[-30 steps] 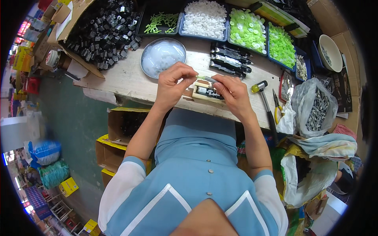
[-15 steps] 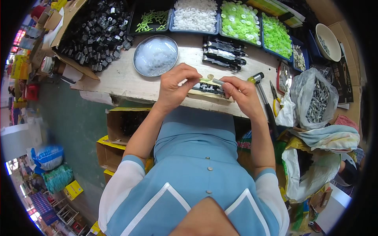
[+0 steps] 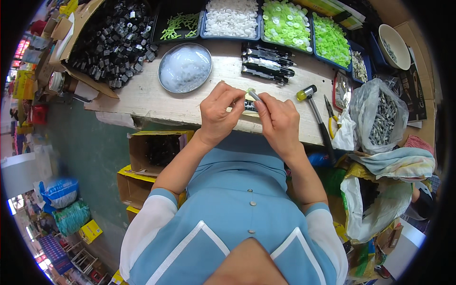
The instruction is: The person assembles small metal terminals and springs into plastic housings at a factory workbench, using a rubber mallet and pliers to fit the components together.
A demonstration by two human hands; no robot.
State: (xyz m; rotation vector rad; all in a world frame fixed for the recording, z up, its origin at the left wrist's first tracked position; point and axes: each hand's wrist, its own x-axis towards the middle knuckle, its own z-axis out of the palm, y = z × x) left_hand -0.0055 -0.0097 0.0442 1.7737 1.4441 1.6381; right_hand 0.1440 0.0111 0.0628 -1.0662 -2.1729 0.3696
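Close together over the bench's near edge, my two hands work at a small assembly. My right hand [image 3: 281,124] pinches a short grey metal cylinder [image 3: 255,95] between thumb and fingers, its free end pointing up and left. My left hand [image 3: 220,114] is closed in a pinch beside it; what its fingertips hold is hidden. A small pale green piece [image 3: 251,90] shows at the cylinder's tip. Below it, partly covered by both hands, lies a black and silver mechanism [image 3: 249,105] on the bench. Similar black mechanisms [image 3: 268,64] lie stacked farther back.
A round dish of pale grease [image 3: 185,68] stands left, beside a carton of black parts [image 3: 111,45]. Trays of white parts [image 3: 231,18] and green parts [image 3: 287,23] line the back. Right lie a hammer [image 3: 317,111], pliers [image 3: 330,114] and a bag of metal pieces [image 3: 381,116].
Both hands have moved nearer each other and slightly lower, covering more of the mechanism. My right hand has turned, and the cylinder now tilts more steeply.
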